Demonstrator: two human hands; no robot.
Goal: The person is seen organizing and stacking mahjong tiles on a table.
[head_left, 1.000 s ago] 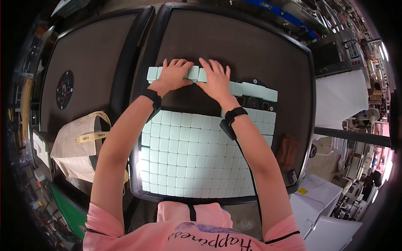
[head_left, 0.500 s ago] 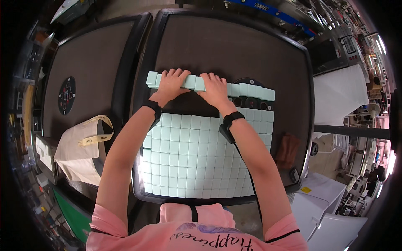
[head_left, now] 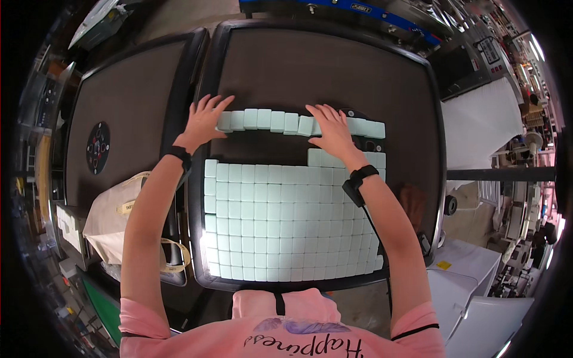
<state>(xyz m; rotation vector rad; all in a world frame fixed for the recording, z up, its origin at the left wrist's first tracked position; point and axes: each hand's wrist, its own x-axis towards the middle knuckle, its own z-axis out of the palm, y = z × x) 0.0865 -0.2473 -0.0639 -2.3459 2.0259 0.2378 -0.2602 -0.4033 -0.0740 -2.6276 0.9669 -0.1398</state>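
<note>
A long row of pale green mahjong tiles lies across the middle of the dark table, slightly uneven along its length. At its left end is my left hand, fingers spread, with the end tile between thumb and fingers. My right hand straddles the row toward its right part, fingers over the far side and thumb on the near side; it hides some tiles. Nearer to me lies a big block of the same tiles, set edge to edge, blank sides up, with a shorter row along its far right.
The mahjong table has a raised black rim and a round centre panel, partly covered. A second table stands at left, with a beige bag by its near edge. A brown object lies right of the tiles.
My left hand has moved left to the row's end, and my right hand has slid right along it. The row's left end sits a little further right, its tiles shifted.
</note>
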